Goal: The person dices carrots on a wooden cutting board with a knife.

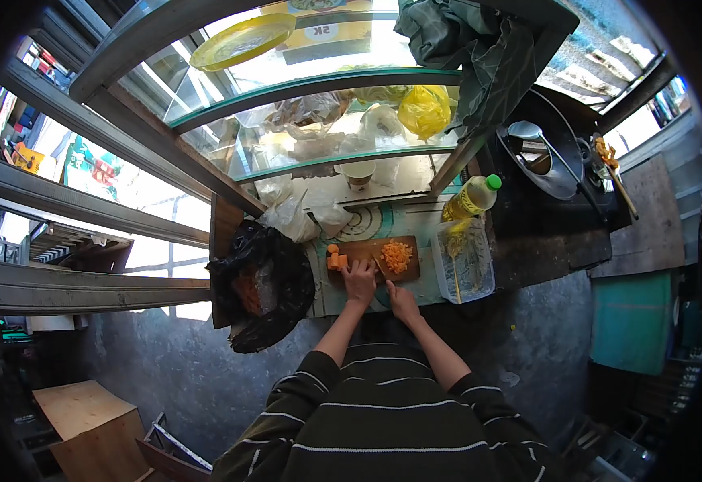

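A wooden cutting board (413, 274) lies on the counter in front of me. Orange carrot chunks (338, 259) sit at its left end, and a heap of finely diced carrot (397, 256) is on its right side. My left hand (359, 283) rests on the board with its fingers bent down over a piece of carrot, mostly covered by them. My right hand (402, 303), at the board's near edge, is closed round the handle of a knife (380, 267). The blade points away from me, between the left fingers and the diced heap.
Right of the board stands a clear plastic tray (465, 269) with a brush-like tool in it, behind it a green-capped bottle (473, 198). A black plastic bag (287, 303) lies left. A glass display case (343, 165) rises behind; a wok (545, 161) is far right.
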{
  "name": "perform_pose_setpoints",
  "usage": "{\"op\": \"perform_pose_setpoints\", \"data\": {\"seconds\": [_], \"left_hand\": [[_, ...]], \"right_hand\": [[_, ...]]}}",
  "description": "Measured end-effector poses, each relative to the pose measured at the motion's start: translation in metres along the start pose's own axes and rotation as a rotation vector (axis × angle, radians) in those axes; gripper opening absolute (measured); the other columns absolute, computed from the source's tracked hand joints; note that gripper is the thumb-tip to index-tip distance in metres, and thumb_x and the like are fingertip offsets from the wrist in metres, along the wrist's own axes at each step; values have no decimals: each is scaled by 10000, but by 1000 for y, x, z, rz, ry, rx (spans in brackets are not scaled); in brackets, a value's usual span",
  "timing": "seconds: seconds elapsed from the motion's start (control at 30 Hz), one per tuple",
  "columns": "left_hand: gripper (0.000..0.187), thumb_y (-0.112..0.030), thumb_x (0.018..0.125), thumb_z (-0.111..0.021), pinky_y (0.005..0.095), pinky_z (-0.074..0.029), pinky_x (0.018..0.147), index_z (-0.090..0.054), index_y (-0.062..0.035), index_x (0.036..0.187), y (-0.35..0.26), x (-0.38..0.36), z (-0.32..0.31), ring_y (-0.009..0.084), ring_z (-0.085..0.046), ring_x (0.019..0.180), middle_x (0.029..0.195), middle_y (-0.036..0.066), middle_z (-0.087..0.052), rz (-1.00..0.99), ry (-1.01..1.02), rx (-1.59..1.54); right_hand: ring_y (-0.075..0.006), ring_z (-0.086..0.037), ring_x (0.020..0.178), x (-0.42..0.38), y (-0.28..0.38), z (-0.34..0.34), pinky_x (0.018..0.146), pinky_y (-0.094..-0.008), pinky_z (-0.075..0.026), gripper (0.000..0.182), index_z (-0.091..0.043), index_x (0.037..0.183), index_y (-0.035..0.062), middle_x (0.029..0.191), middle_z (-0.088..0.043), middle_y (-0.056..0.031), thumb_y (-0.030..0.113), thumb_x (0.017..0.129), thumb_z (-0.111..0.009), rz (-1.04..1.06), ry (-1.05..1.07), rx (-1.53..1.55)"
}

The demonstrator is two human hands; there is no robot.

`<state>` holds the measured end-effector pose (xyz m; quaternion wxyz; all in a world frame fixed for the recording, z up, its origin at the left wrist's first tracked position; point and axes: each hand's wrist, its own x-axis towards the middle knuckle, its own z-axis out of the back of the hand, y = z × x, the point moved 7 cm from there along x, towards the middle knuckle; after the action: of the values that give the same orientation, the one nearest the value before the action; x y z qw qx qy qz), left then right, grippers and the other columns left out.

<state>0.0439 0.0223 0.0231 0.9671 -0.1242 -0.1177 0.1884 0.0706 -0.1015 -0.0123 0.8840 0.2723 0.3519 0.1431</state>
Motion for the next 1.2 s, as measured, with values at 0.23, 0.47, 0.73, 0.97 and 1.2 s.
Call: {"op": "perform_pose_setpoints", "data": {"seconds": [0.23, 0.47, 0.73, 0.97, 1.2], "left_hand": [[170, -197, 674, -653, 381, -321, 704, -627, -119, 824, 4, 2, 8, 194, -499, 790, 759, 20, -532, -17, -88, -24], [170, -179, 677, -664, 387, -329, 739, -644, -103, 827, 5, 2, 9, 193, -497, 826, 786, 20, -551, 41, -22, -49], [148, -154, 661, -672, 390, -333, 750, -637, -94, 792, 4, 0, 0, 192, -499, 829, 786, 26, -540, 62, 7, -56], [138, -155, 650, -664, 382, -317, 723, -644, -124, 784, 4, -1, 4, 190, -509, 810, 765, 20, -545, 44, -67, -50], [202, -149, 643, -684, 384, -325, 750, -648, -109, 837, 8, 0, 3, 190, -501, 820, 776, 30, -541, 72, -16, -68]], "right_hand": [[-432, -523, 883, -11, 10, 19, 757, -484, -405, 609, -608, 850, -31, 846, -568, -285, 468, 901, -263, -20, -72, -91], [-430, -497, 940, -9, -6, 5, 784, -478, -384, 634, -600, 869, -38, 872, -548, -307, 492, 894, -254, -20, 48, 56], [-430, -499, 934, -14, 7, 7, 775, -485, -390, 642, -605, 868, -37, 881, -565, -281, 493, 895, -244, -60, -1, -21], [-423, -517, 919, -7, 1, 0, 774, -480, -403, 645, -603, 883, -32, 900, -566, -276, 501, 895, -242, -44, 41, 11], [-418, -524, 916, -20, 7, 6, 774, -489, -407, 648, -614, 871, -25, 895, -572, -274, 506, 893, -245, -84, -7, -25]]}}
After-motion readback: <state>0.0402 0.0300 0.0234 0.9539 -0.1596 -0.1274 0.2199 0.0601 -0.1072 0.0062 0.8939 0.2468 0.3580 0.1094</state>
